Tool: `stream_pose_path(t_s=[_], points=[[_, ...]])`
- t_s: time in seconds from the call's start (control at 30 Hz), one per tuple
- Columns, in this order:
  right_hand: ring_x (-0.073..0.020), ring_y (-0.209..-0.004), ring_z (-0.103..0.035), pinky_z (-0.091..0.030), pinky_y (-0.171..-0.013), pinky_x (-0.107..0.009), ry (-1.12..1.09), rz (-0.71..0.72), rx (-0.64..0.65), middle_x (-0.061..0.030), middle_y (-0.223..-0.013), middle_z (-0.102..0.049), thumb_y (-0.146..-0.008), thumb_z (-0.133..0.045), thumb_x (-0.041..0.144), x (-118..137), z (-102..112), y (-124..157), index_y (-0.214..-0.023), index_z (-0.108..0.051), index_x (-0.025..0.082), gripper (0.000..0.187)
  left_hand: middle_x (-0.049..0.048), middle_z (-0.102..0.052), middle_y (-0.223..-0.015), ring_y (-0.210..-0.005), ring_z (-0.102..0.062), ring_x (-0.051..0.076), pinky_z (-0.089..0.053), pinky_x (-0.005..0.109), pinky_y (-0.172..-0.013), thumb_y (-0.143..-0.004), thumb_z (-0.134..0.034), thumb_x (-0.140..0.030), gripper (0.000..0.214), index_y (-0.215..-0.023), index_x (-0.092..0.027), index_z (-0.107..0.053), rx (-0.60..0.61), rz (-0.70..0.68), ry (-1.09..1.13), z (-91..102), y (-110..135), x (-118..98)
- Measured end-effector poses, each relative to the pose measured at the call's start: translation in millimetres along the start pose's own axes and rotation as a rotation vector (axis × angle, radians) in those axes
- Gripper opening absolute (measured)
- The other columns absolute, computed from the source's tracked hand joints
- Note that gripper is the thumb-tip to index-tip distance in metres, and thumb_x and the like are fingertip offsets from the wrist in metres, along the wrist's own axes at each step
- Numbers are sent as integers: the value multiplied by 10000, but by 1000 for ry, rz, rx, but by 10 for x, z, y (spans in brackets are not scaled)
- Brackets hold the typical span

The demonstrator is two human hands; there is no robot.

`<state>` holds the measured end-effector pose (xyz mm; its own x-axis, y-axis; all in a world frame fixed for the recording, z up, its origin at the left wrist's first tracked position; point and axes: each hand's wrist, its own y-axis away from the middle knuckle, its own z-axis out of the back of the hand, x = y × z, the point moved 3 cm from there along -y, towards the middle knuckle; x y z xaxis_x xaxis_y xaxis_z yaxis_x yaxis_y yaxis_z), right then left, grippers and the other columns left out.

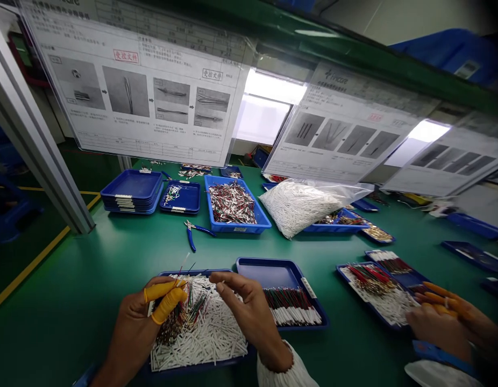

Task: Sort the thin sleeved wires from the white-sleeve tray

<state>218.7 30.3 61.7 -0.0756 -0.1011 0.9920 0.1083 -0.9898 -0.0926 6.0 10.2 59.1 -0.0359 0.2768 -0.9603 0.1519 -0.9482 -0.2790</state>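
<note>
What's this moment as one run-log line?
left hand: pinching thin wires | right hand: above tray of white pieces, hold unclear | blue-handled pliers: lying on green table

Ltg.: bright over table. Main visible src.: white panels beyond grip of L hand, overexp. Glare: plastic-covered sheets above grip; sheen on table, fwd. Shadows: soft. Dim: floor, far L of grip. Blur: co-worker's hands, far R of grip. Distortion: wide-angle; post, L of grip, slants. Small print: illegible.

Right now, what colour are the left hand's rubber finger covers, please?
The finger covers are yellow, clearest in head view.
</note>
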Motion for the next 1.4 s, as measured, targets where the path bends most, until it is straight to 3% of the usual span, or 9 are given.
stream_pose_path(t_s=[0.1,0.23,0.37,0.47,0.6,0.83,0.9,1.1,1.4], points=[[-318,-1076,-676,-509,-962,-483,30,-11,44,-110,-1101,-762,-833,-770,434,-2,-46,19,-1058,-787,230,304,12,-802,-867,-810,-760,198,-622,203,-683,-656,-870,-427,178,-802,-335,-828,23,48,5,-7,1,-6],[-231,-923,-692,-556,-824,-349,-257,-43,39,-70,-977,-768,-784,-826,398,-5,-193,43,-1012,-790,228,287,15,-788,-803,-797,-760,198,-618,195,-669,-672,-850,-425,152,-787,-329,-829,40,38,-29,-36,18,-5],[-144,-725,-636,-535,-666,-249,-485,-91,33,-22,-836,-734,-687,-905,335,-54,-366,59,-970,-805,233,317,23,-776,-889,-810,-754,193,-621,211,-643,-750,-790,-363,85,-820,-333,-828,122,-52,-152,-76,49,10],[-137,-719,-618,-536,-645,-248,-563,-74,34,-26,-867,-711,-684,-907,306,-73,-453,71,-845,-821,228,198,31,-772,-897,-857,-744,206,-633,259,-692,-785,-754,-333,98,-854,-334,-823,155,-160,-298,-88,78,19],[-160,-740,-614,-532,-615,-261,-519,-5,12,-34,-827,-671,-720,-880,300,-44,-475,84,-747,-821,222,101,25,-777,-887,-868,-732,210,-634,302,-730,-801,-741,-352,96,-859,-343,-817,145,-252,-437,-95,103,28],[-129,-641,-565,-506,-588,-261,-518,-29,-63,-19,-781,-667,-744,-861,314,-29,-406,56,-709,-791,212,128,46,-771,-964,-906,-729,232,-633,325,-750,-745,-802,-434,212,-927,-326,-812,153,-181,-469,-109,89,74],[-114,-624,-551,-496,-582,-247,-540,-40,-66,-13,-782,-665,-747,-860,303,-30,-394,46,-705,-783,203,133,42,-768,-962,-904,-727,224,-628,324,-760,-777,-774,-403,161,-916,-331,-813,160,-193,-464,-107,90,70],[-105,-594,-548,-492,-600,-247,-541,-81,10,1,-726,-662,-784,-833,308,-31,-401,61,-760,-777,200,124,36,-762,-961,-942,-709,224,-614,346,-790,-820,-725,-318,109,-893,-324,-805,176,-242,-483,-97,120,29],[-158,-723,-565,-477,-664,-280,-419,12,89,-30,-812,-671,-831,-766,329,25,-385,69,-828,-797,205,128,47,-765,-932,-953,-706,229,-587,339,-789,-828,-684,-253,148,-912,-294,-799,219,-387,-544,-127,98,-139]])
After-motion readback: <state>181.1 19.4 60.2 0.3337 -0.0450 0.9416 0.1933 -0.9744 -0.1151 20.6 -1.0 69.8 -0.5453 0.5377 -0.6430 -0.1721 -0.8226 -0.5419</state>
